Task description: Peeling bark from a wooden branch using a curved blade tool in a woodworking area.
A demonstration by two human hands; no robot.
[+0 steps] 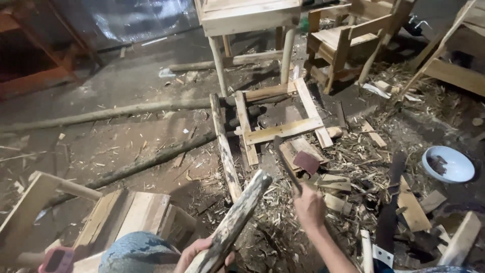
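I am gripping one rough wooden stick point(237, 217) in my left hand point(194, 253), fingers wrapped around its lower end, tilted up over the shavings. My right hand point(309, 207) is closing tight on one dark blade point(287, 164), raised just beside the stick's tip. One white bowl point(449, 164) is sitting well apart, right.

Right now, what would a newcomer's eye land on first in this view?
The rough pole rising from bottom centre, gripped by the left hand, with the right hand beside it raising a dark blade. Behind them, a pale wooden frame lies on the shavings-strewn floor; a white bowl sits far right.
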